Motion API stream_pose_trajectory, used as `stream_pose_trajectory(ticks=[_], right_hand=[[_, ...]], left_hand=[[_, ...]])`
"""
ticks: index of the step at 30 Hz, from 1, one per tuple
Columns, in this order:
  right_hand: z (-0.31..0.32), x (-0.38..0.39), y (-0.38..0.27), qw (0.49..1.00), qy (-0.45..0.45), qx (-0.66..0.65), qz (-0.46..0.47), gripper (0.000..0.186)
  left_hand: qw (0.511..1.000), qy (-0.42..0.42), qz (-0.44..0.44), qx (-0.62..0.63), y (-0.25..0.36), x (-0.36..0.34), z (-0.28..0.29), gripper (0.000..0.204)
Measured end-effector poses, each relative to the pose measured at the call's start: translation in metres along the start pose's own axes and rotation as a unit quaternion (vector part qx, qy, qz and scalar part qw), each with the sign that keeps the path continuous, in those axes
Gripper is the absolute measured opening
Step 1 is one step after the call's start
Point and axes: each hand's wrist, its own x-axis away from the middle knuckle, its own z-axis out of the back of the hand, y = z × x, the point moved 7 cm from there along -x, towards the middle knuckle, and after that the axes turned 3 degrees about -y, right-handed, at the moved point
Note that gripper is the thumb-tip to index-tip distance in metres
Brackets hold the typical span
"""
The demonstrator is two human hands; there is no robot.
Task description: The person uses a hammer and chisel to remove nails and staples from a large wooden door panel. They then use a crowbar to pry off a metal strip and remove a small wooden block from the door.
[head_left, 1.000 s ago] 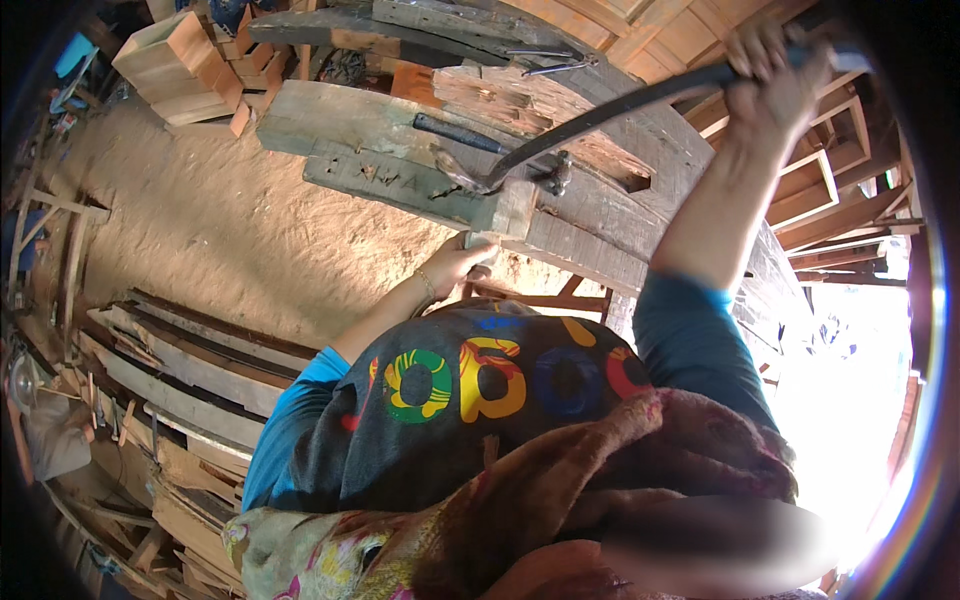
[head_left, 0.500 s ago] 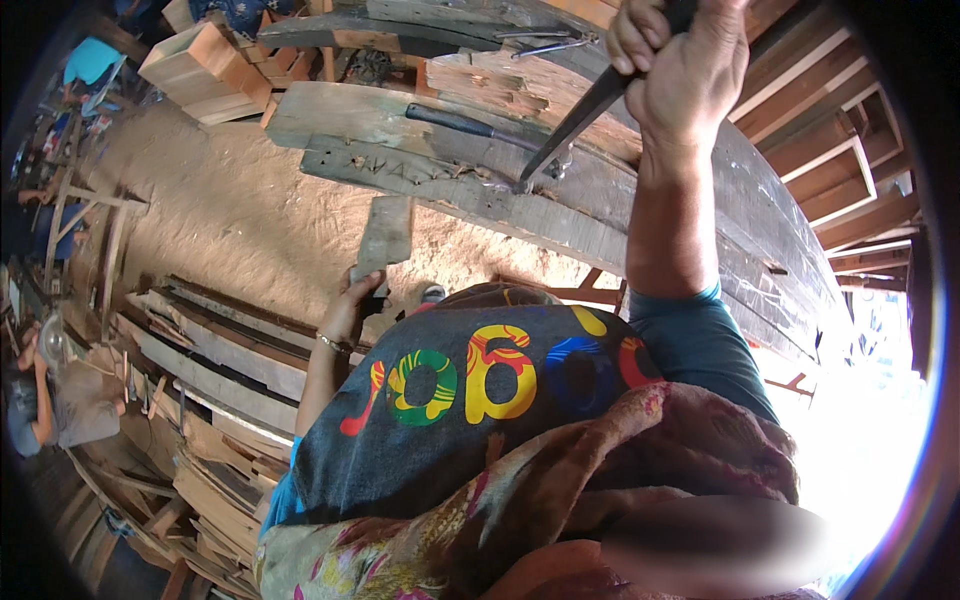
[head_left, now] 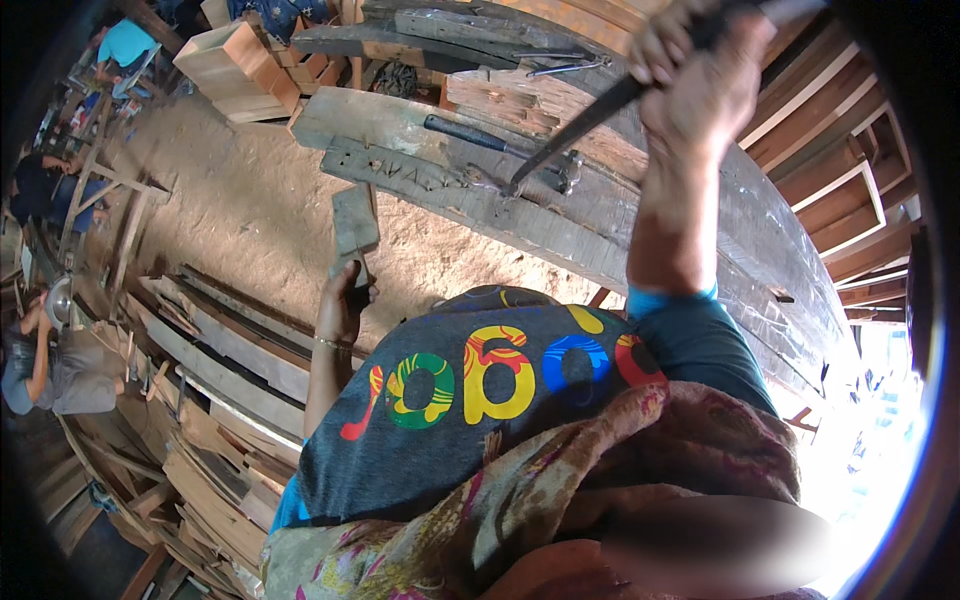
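Right hand: upper right, grip (head_left: 700, 92) clamped around a dark metal bar (head_left: 582, 125).
Bar's lower tip: upper centre, at the tabletop (head_left: 560, 217).
Left hand: left of centre, grip (head_left: 345, 308) clamped on the lower end of a grey wooden block (head_left: 354, 216), above the sandy floor (head_left: 240, 195).
Hammer (head_left: 465, 132): black-handled, lying near the bar's tip.
Wooden box (head_left: 232, 75): upper left.

Wdn bench (head_left: 570, 230) w/ hammer (head_left: 480, 136), pliers (head_left: 560, 70)

A dark bar (head_left: 577, 134) slants down to a worn beam (head_left: 430, 195); near it, a grey wooden block (head_left: 355, 217).
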Motion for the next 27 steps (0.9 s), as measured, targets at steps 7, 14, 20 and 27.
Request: stream_pose_trajectory(ticks=[7,14,20,27], right_hand=[[0.082,0.038,-0.052,0.998,0.007,-0.059,-0.002,0.05],[0.06,0.014,-0.096,0.965,-0.197,-0.172,-0.034,0.023],[0.061,-0.004,-0.08,0.981,-0.11,-0.155,-0.039,0.02],[0.081,0.034,-0.101,0.98,-0.143,-0.137,-0.032,0.028]], left_hand=[[0.993,-0.014,-0.113,-0.004,0.056,-0.05,0.001,0.03],[0.932,0.118,-0.337,-0.066,0.174,-0.191,0.007,0.052],[0.957,0.112,-0.265,-0.025,0.171,-0.261,-0.026,0.039],[0.931,0.127,-0.27,-0.21,0.163,-0.258,-0.033,0.038]])
